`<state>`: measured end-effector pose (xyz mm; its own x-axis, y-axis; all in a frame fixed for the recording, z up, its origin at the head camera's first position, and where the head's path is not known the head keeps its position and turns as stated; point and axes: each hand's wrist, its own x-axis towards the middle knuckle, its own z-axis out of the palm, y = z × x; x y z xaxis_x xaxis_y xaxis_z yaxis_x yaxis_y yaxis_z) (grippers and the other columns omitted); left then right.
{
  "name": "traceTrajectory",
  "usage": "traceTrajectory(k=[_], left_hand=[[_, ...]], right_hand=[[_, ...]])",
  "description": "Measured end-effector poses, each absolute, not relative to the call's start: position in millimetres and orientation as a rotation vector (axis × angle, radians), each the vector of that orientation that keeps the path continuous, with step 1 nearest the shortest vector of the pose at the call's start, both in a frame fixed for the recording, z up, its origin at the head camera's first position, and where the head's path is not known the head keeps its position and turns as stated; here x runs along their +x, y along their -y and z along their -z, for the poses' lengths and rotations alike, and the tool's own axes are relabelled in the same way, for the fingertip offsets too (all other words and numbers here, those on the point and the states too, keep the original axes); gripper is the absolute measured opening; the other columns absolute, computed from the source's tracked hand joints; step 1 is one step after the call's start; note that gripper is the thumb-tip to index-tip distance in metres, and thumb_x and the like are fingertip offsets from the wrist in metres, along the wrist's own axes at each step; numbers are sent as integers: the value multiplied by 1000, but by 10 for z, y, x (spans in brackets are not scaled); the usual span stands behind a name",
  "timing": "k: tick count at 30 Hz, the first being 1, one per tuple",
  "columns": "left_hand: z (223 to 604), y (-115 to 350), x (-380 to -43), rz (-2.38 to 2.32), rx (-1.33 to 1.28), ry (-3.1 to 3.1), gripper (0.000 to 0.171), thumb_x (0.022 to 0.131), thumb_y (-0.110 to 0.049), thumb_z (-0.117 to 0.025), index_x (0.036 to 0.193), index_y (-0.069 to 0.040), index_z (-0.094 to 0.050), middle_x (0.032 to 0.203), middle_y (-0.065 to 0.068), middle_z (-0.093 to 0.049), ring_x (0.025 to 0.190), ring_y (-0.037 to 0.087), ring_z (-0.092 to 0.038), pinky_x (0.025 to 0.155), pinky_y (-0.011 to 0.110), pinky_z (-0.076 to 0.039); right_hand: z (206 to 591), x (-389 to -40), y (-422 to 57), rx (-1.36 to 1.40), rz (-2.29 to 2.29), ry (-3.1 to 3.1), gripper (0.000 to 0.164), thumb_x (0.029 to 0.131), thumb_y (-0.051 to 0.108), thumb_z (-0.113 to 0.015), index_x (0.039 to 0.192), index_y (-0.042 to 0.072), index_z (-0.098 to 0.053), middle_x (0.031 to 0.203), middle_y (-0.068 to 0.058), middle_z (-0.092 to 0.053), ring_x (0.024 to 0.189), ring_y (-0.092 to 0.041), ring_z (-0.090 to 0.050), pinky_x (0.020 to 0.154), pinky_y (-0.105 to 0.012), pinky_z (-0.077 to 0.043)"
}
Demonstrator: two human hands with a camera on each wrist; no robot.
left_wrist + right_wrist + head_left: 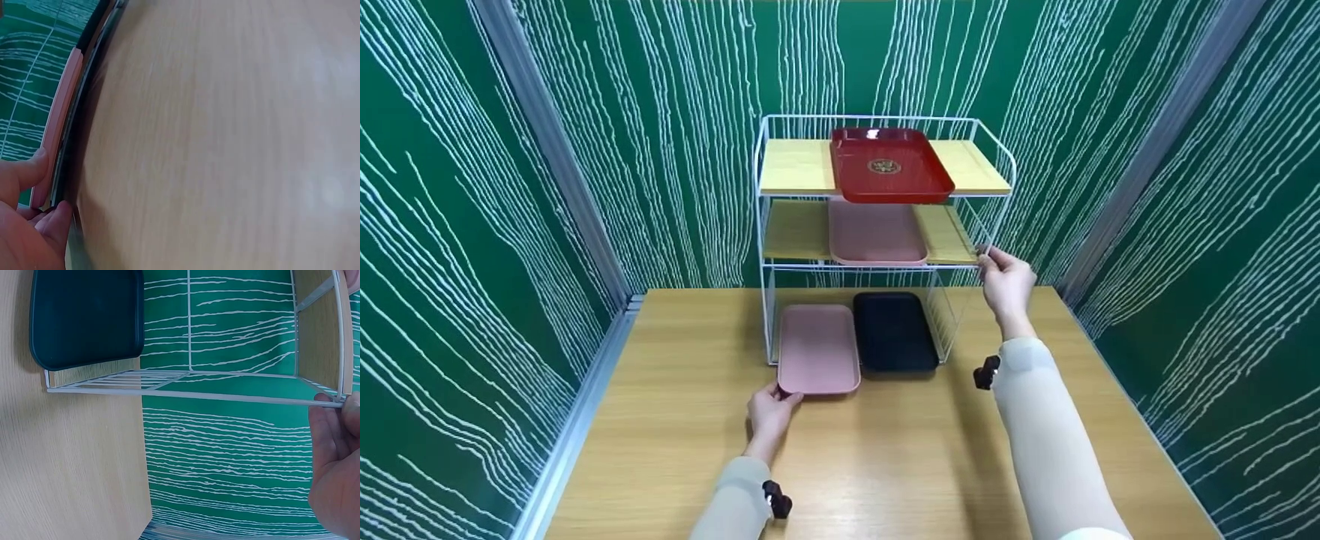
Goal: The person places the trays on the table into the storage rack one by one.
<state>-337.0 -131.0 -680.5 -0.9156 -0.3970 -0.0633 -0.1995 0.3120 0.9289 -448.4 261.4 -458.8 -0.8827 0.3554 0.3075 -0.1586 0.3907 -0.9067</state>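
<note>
A white wire rack [760,225] with three levels stands on the table. My left hand [771,414] is at the near left corner of a pink tray [819,349] on the bottom level. In the left wrist view its thumb [35,167] lies along the tray's side and the other fingers are lower, pinching the corner. Beside the pink tray, on its right, lies a black tray [896,332]. My right hand [1008,283] grips the rack's right front upright at the middle shelf; in the right wrist view its fingers [323,433] are against the white wire.
A glossy red tray [885,180] with a gold emblem lies on the top shelf [799,166], its front overhanging. Another pink tray [877,232] rests on the middle shelf [796,231]. Green walls [690,150] with white lines enclose the wooden table [675,420] behind and at both sides.
</note>
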Motion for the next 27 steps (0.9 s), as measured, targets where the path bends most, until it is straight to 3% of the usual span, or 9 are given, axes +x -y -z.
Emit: traceTrajectory(k=[7, 13, 18, 27], left_hand=[[6749, 1279, -3510, 1625, 584, 2371, 42, 89, -21, -89, 125, -4, -79, 122, 14, -77, 121, 35, -70, 106, 49, -54], [6743, 1234, -3607, 1485, 606, 2455, 34, 87, -29, -90, 116, -14, -83, 116, 10, -80, 111, 35, -73, 95, 54, -56], [6773, 1217, -3653, 1409, 582, 2452, 29, 87, -27, -89, 111, -11, -83, 111, 13, -80, 104, 38, -74, 90, 56, -57], [6800, 1217, -3642, 1447, 549, 2377, 32, 87, -22, -88, 115, -7, -82, 110, 15, -80, 107, 41, -73, 91, 56, -57]], right_hand=[[4598, -4465, -2621, -179, -1542, 2214, 31, 110, 17, -62, 138, 8, -73, 121, -12, -75, 96, -15, -65, 76, -21, -52], [4605, -4473, -2609, -180, -1574, 2208, 32, 110, 18, -61, 139, 8, -72, 123, -12, -75, 98, -17, -66, 76, -20, -52], [4639, -4474, -2594, -191, -1600, 2220, 34, 111, 19, -60, 141, 8, -71, 128, -12, -74, 104, -18, -66, 83, -21, -54], [4683, -4513, -2562, -145, -1485, 2218, 28, 110, 17, -63, 133, 7, -76, 110, -13, -77, 90, -16, -68, 70, -18, -52]])
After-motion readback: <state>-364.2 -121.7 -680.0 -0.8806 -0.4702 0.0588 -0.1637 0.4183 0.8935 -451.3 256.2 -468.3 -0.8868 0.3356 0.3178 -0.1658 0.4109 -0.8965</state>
